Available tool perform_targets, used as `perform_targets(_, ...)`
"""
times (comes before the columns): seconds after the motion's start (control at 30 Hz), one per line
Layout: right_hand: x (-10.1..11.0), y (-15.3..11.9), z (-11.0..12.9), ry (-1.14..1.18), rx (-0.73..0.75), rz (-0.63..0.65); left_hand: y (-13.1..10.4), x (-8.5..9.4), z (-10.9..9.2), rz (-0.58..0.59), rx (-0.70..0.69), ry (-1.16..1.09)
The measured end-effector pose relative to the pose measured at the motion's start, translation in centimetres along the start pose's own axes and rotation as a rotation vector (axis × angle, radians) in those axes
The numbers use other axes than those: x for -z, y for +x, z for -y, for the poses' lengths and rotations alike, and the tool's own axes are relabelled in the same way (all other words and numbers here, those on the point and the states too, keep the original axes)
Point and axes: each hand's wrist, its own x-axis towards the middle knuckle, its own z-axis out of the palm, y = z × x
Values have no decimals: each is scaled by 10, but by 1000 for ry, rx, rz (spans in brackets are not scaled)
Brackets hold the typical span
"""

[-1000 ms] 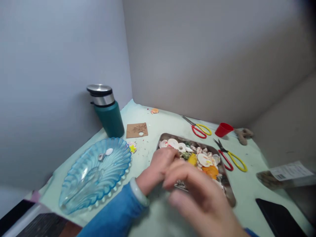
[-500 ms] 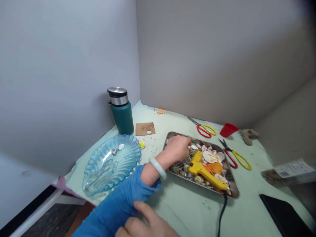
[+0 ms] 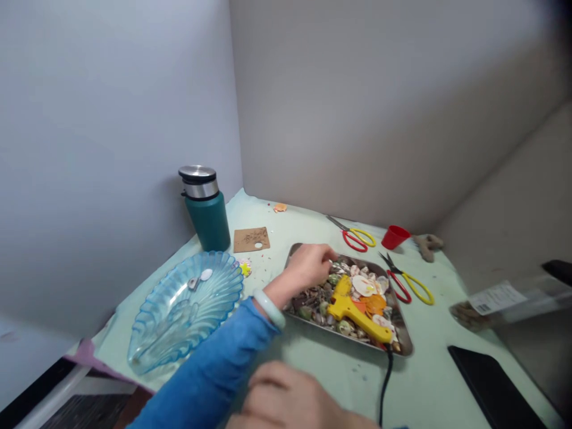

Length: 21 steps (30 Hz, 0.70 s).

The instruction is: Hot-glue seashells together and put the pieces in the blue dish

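My left hand (image 3: pixel 311 265), a pale bangle (image 3: pixel 270 308) on its wrist, reaches over the back left of a metal tray (image 3: pixel 404 341). Its fingers are bent down among small shells (image 3: pixel 313 301); the fingertips and anything between them are hidden. A yellow glue gun (image 3: pixel 357 313) lies across the shells in the tray, right of this hand, its black cord (image 3: pixel 385 381) running toward me. A white shell (image 3: pixel 364 286) and orange pieces (image 3: pixel 373 305) lie beside it. My right hand (image 3: pixel 290 396) is curled and blurred near the bottom, by my left sleeve (image 3: pixel 214 363); its fingertips are hidden.
A blue shell-shaped dish (image 3: pixel 152 316) holding small pieces stands left, before a green bottle (image 3: pixel 208 220). Cardboard (image 3: pixel 245 240) lies behind. Two scissors (image 3: pixel 357 238), a red cup (image 3: pixel 395 237), a plastic bag (image 3: pixel 500 301) and a black flat object (image 3: pixel 491 387) are right. Walls enclose the table.
The view has shifted, so objects sit further left. My left hand stays in the tray. My right hand's index finger, stretched toward the sleeve before, is now curled in.
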Motion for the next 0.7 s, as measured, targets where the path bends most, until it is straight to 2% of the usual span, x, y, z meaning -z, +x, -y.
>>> perform_targets(0.13, 76, -7, -39, -56, -309, -109, -13, 12, 12, 13, 63, -239)
perform_targets(0.23, 111, -18, -68, -109, -664, -217, -23, 18, 18, 24, 87, -394)
perform_targets(0.27, 115, -22, -77, -129, -744, -230, -26, 19, 19, 26, 91, -466)
perform_targets(0.33, 117, -29, -90, -101, -857, -191, -31, 20, 20, 64, 134, -830)
perform_targets(0.4, 113, -35, -98, -27, -890, -142, -34, 19, 19, 108, 178, -1017)
perform_targets(0.57, 108, -43, -106, 133, -812, -32, -37, 14, 17, 240, 246, -1213)
perform_targets(0.7, 112, -48, -111, 190, -789, 1, -39, 8, 20, 328, 324, -1314)
